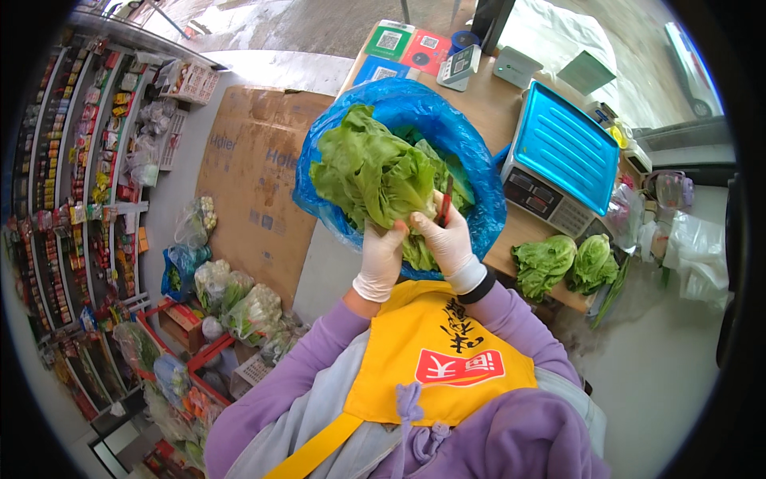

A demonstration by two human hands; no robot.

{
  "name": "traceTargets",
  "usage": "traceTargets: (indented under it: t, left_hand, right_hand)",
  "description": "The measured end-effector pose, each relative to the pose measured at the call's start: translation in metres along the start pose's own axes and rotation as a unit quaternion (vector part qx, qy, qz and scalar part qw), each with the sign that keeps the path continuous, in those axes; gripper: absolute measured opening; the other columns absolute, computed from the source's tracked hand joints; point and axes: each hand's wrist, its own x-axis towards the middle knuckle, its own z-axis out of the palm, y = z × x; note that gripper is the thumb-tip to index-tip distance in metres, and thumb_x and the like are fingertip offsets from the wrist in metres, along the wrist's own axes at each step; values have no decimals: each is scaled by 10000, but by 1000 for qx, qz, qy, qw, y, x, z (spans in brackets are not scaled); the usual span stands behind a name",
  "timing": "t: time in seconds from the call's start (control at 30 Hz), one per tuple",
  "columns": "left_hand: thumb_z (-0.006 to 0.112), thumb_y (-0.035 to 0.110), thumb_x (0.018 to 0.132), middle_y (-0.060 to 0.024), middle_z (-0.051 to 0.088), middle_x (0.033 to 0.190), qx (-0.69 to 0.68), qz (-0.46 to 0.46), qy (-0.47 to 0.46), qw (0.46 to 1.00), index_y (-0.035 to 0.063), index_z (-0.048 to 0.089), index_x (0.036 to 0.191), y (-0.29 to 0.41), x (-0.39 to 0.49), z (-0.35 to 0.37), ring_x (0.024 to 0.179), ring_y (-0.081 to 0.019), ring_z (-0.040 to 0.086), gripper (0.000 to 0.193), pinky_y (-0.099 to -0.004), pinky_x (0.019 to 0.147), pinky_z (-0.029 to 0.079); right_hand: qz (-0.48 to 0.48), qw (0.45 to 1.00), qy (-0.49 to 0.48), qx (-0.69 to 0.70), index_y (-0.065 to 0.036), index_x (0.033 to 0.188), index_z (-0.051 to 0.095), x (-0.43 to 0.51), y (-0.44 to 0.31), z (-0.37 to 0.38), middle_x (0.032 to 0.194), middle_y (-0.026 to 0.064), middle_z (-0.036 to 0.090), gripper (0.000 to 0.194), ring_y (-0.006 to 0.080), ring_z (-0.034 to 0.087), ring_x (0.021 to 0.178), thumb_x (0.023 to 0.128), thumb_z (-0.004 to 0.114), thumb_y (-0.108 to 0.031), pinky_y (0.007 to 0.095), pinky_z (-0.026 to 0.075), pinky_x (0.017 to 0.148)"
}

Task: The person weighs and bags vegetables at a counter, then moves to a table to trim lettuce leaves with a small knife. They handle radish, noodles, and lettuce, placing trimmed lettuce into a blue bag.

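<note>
A large green leaf lettuce (pixel 377 170) is held by its base between my two hands, above a blue plastic bag (pixel 485 197) spread open in front of me. My left hand (pixel 383 254), in a pale thin glove, grips the lettuce base from the left. On the right, my gloved right hand (pixel 449 239) touches the base with its thumb and holds a small red-handled tool (pixel 446 206), probably a knife, against its fingers. More green leaves (pixel 461 185) lie inside the bag, partly hidden by the lettuce. Two heads of lettuce (pixel 543 263) (pixel 592 263) rest at the wooden table's near right corner.
A scale with a blue tray (pixel 565 146) stands on the wooden table (pixel 499 114) to the right. Payment code cards (pixel 389 42) lie at its far end. Flattened cardboard (pixel 257 179) covers floor at left, beside bagged vegetables (pixel 254 311) and stocked shelves (pixel 78 179).
</note>
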Motion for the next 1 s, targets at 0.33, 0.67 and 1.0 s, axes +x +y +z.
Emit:
traceTargets:
  t: [0.33,0.67,1.0]
  left_hand:
    - [911,297,670,-194,527,1444,687,169,-250,662,-16,496,1441,93,9,33,1384,-397,450,930,-462,1179,327]
    - [820,131,811,-61,652,1268,381,-371,-308,789,17,487,1479,75,70,-14,1115,-148,620,755,-302,1021,482]
    - [827,127,816,-16,668,1087,392,-427,-230,782,-6,564,1357,61,69,-37,930,-86,622,616,-249,845,521]
  right_hand:
    - [-56,890,-66,-447,-13,1196,691,9,-48,-46,1077,166,701,534,259,688,988,803,839,-343,333,532,870]
    - [-15,929,-30,-369,-8,1235,592,-3,-23,-55,1066,192,684,459,299,684,963,924,734,-314,364,530,846]
    - [-122,695,-91,-703,-99,1313,588,-27,-18,-65,879,128,651,334,317,676,732,997,586,-205,425,534,601]
